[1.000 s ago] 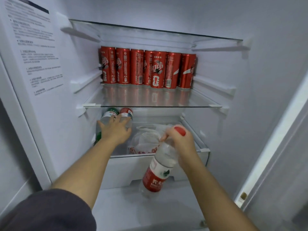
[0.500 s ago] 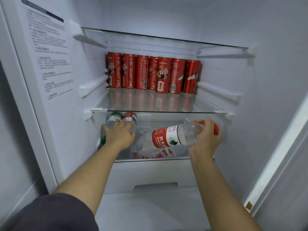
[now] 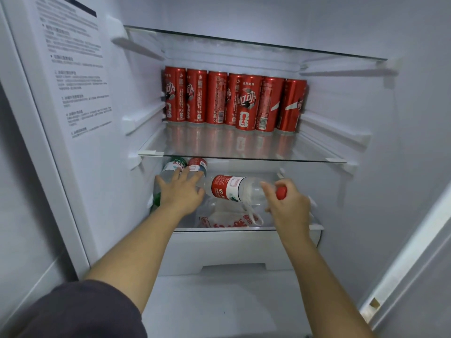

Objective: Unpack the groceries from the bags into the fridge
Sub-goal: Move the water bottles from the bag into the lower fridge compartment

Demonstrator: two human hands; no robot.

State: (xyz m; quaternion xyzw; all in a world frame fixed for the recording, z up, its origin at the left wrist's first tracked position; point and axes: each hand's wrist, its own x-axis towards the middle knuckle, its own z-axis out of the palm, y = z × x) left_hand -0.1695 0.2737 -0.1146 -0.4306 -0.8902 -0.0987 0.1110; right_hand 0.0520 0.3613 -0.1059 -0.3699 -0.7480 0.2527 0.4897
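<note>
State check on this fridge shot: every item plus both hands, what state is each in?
Red soda cans: upright, in a row on the glass shelf.
Clear red-labelled water bottle: horizontal, cap on, held up.
Right hand: grips that bottle's neck.
Left hand: fingers flat on two lying bottles.
White plastic bag: crumpled, below the held bottle.

On my feed the tall red metal cans [image 3: 245, 103] look glossy, and the clear glass shelf [image 3: 305, 152] under them is smooth enough to mirror them. The clear plastic water bottle with a red label [image 3: 234, 189] shines; its red plastic cap [image 3: 281, 192] is smooth. The thin white plastic bag with red print [image 3: 229, 215] looks crinkled and translucent. The white plastic fridge walls [image 3: 353, 106] appear smooth and matt. The dark grey cloth sleeve [image 3: 73, 313] is dull.
</note>
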